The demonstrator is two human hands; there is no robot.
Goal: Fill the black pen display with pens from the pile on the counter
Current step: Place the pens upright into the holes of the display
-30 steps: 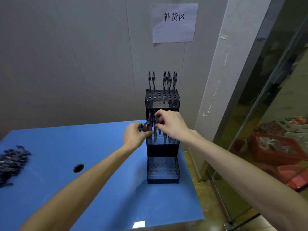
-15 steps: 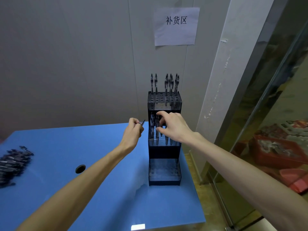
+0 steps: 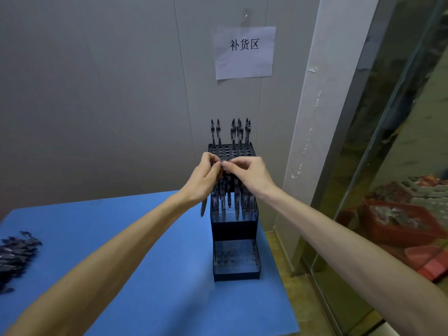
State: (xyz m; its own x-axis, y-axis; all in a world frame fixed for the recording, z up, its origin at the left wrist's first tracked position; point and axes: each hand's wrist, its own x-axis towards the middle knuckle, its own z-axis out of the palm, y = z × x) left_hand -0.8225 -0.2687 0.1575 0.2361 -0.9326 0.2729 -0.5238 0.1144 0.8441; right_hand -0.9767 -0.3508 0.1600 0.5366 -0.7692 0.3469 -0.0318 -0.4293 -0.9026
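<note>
- Black pen display [image 3: 234,221] stands on the blue table [image 3: 157,275]; my left hand [image 3: 203,177] and right hand [image 3: 249,174] meet at its top front, both pinching one pen [image 3: 225,166].
- Paper sign [image 3: 244,52] reads "补货区".
- Seven pens [image 3: 234,132] stand on top.
- Pen pile [image 3: 15,255] lies far left.

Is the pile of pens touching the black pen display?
Apart. The head view shows the pile of pens at the counter's left edge, with bare blue counter between it and the black pen display.

left hand [image 3: 202,178]: raised, fingers pinched | right hand [image 3: 249,174]: raised, fingers pinched, fingertips meeting
</note>
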